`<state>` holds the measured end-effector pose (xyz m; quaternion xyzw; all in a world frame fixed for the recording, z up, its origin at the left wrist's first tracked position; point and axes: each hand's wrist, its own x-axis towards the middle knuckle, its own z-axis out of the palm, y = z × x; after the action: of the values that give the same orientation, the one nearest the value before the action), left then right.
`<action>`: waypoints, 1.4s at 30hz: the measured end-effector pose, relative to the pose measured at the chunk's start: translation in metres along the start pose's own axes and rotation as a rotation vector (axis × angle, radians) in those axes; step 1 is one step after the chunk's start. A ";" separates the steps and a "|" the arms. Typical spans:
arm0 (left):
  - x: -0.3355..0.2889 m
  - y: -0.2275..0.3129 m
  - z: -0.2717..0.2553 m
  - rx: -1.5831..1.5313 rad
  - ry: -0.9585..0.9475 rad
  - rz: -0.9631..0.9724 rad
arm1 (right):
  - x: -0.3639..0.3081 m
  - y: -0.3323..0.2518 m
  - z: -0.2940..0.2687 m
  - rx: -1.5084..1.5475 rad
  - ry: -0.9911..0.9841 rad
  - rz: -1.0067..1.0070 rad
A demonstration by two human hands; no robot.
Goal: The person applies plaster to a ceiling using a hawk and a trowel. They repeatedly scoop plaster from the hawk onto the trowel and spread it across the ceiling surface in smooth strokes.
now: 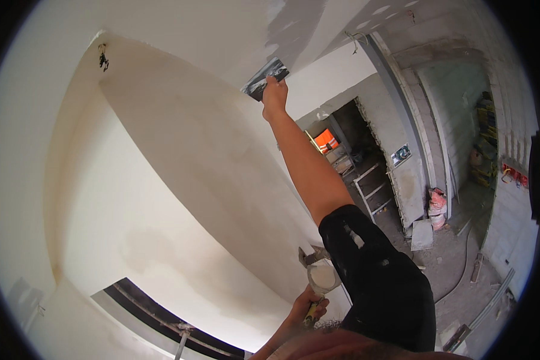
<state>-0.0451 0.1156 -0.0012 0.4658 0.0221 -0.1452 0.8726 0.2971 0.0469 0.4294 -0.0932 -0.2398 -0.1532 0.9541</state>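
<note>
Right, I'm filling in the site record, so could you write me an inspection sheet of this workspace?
Surface: pale overhead surface with darker grey patches.
Job's things: flat-bladed tool raised at that surface, contact unclear; yellow-handled tool held lower.
Clutter: red-and-white sack, pale slab, both on the floor.
Hands: right hand, fingers gripping the flat-bladed tool; left hand, fingers closed around the other's handle.
Cables: dark wires hanging at upper left; thin cable or hose along the floor.
Surroundings: rough-edged doorway, orange garment-like item, ladder-like metal frame.
</note>
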 end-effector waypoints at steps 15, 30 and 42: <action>0.006 0.009 0.010 0.040 0.139 0.039 | 0.041 0.019 0.045 0.171 -0.032 0.035; -0.014 0.004 0.014 0.036 0.098 -0.016 | -0.006 -0.053 0.087 0.095 -0.103 -0.133; -0.056 -0.010 0.011 0.134 0.027 -0.015 | -0.127 -0.158 0.129 0.081 -0.221 -0.384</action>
<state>-0.1028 0.1145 0.0063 0.5249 0.0275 -0.1466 0.8380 0.0818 -0.0369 0.4959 -0.0238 -0.3622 -0.3113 0.8783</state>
